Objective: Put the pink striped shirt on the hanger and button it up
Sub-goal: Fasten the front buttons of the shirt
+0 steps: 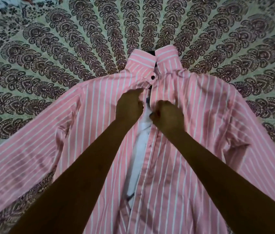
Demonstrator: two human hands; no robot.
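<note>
Both hands are pinching the placket edges of the pink striped shirt [192,149] lying on the patterned bedspread [49,48], left hand [129,105] on one edge, right hand [167,115] on the other, risking a mismatched buttonhole since the fronts are gaping unevenly below.

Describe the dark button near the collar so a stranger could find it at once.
Start at the pink shirt spread on the patterned bedspread and go up its front opening, past both hands, toward the collar. Just below the collar sits the button: small, round, dark, the only clearly visible one.
</note>
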